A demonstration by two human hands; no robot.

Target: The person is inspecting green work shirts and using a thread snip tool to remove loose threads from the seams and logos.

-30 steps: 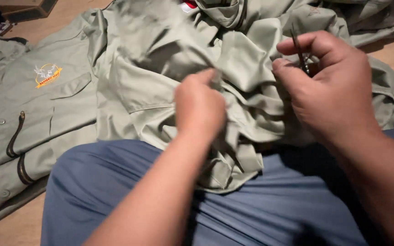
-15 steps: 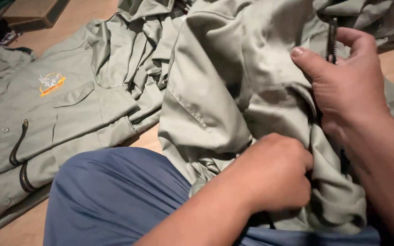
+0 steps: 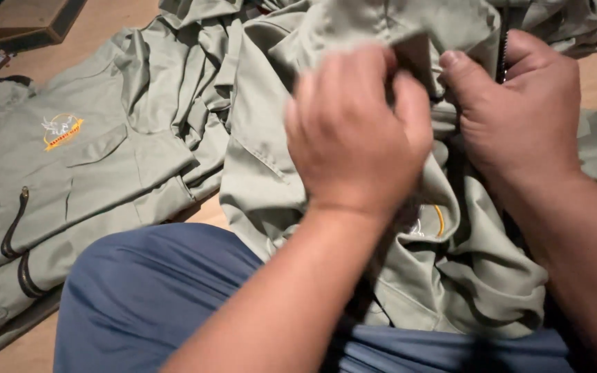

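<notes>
Pinching a fold of the grey-green shirt (image 3: 326, 179) bunched over my lap, my left hand (image 3: 354, 131) and right hand (image 3: 519, 117) are both clenched on the cloth, and the right also grips a thin dark tool (image 3: 501, 52) I cannot identify. Because the fabric is so crumpled, I judge that tool could snag or nick a hidden layer. Another shirt (image 3: 70, 173) lies flat on the floor (image 3: 105, 24) nearby.

one head-worn view, steeply downward and close over lap, hands and floor
</notes>
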